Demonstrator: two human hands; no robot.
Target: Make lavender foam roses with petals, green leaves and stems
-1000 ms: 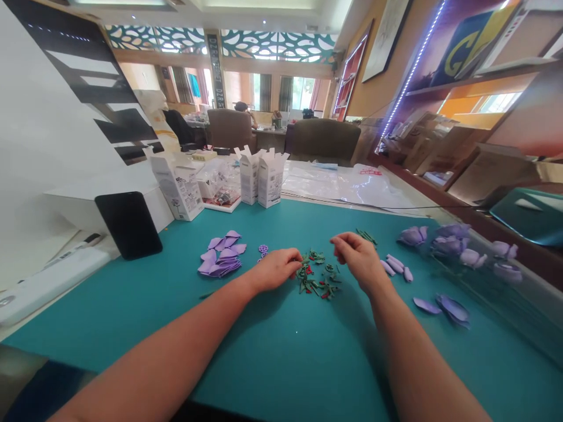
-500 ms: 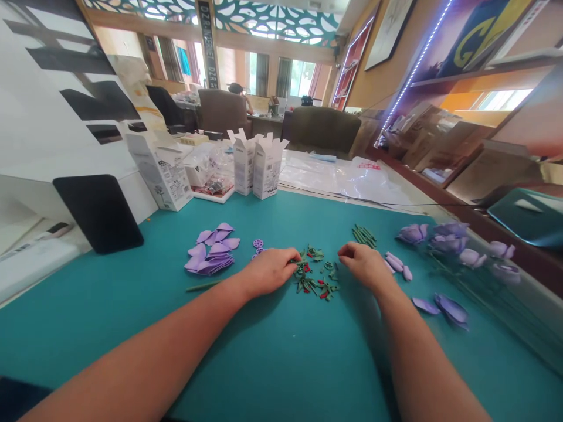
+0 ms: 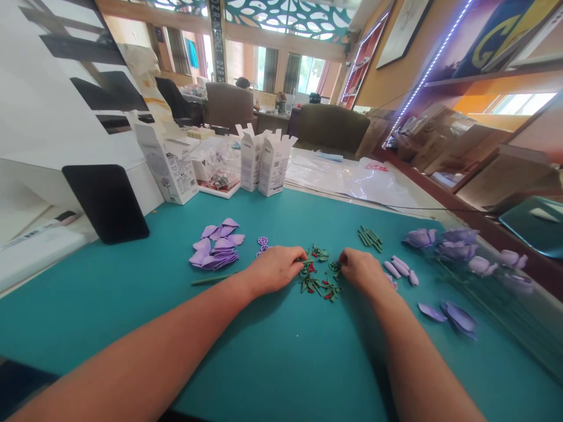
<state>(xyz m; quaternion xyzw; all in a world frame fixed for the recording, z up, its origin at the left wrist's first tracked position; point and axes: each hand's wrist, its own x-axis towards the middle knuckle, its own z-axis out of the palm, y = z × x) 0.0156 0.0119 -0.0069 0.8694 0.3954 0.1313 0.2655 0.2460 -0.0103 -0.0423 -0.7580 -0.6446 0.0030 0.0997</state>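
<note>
My left hand (image 3: 278, 268) is closed around a long green stem (image 3: 213, 280), whose tip shows past the fingertips while the other end comes out behind the wrist. Beside it lies a loose pile of small green leaf-like parts with red bits (image 3: 311, 285). At the pile's right edge, my right hand (image 3: 363, 269) has its fingers pinched together, touching or just over the small green parts there; what is between them is hidden. A little green wheel-shaped part (image 3: 333, 266) sits by those fingertips. Purple wheel-shaped parts (image 3: 263, 241) lie beyond my left hand.
Purple petals (image 3: 215, 258) lie left, short green sticks (image 3: 370, 238) and lilac bud pieces (image 3: 399, 266) right. Two loose petals (image 3: 458, 316) and several purple flowers (image 3: 457, 249) are farther right. White boxes (image 3: 273, 164), a tray (image 3: 220, 192) and a black tablet-like panel (image 3: 107, 202) stand behind.
My right hand has come down and slightly closer to the green parts at the pile's edge. My left hand keeps its hold on the stem. The whole view has shifted a little.
</note>
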